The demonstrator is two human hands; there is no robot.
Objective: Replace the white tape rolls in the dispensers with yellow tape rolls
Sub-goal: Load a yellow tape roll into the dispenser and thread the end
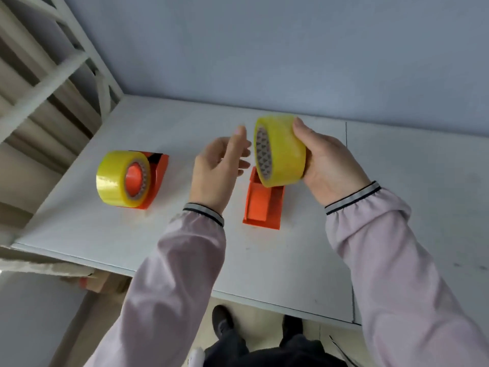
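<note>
My right hand (328, 165) grips a yellow tape roll (283, 149) on edge, held just above the far end of an orange dispenser (263, 205) in the middle of the table. That dispenser's far end is hidden behind the roll. My left hand (219, 168) hovers open beside the roll, its fingers spread near the roll's cardboard core. To the left stands a second orange dispenser (158, 170) with another yellow tape roll (121, 178) mounted on its hub. I see no white rolls.
The white table (132, 234) abuts a pale blue wall at the back. A white shelving frame (53, 75) rises at the left. A cardboard box (100, 283) sits under the table's near left edge. My shoes (222, 321) show below the front edge.
</note>
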